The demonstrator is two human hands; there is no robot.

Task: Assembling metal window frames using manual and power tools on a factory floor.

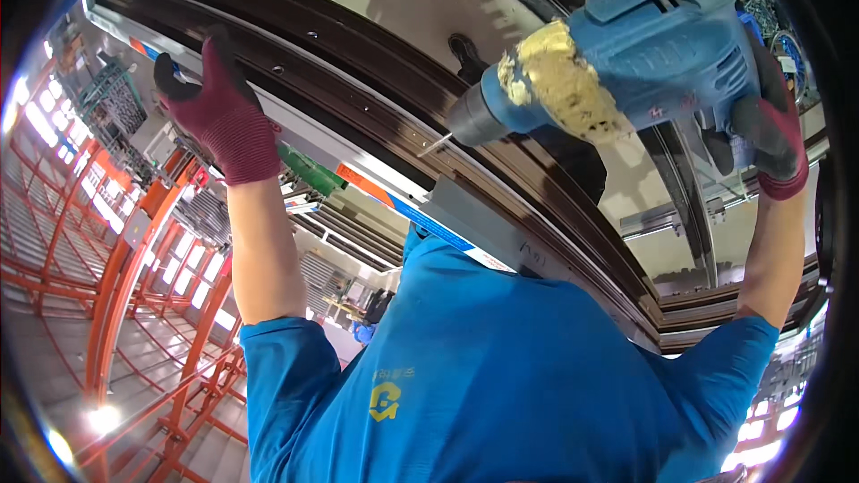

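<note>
My left hand (219,112), in a dark red knit glove, grips the edge of a long dark brown window frame profile (358,89) that runs diagonally across the view. My right hand (774,139), in the same kind of glove, is closed on the handle of a blue power drill (653,45). A lump of dried yellow foam (559,80) clings to the drill's body. The drill bit (436,145) points left and its tip touches the brown profile. My blue shirt fills the lower middle.
A grey metal profile (483,224) with a blue and orange strip lies along the brown frame, with a green piece (309,170) beside it. Orange steel racks (134,241) and bright lights stand at the left. More frame sections lie at the right (707,304).
</note>
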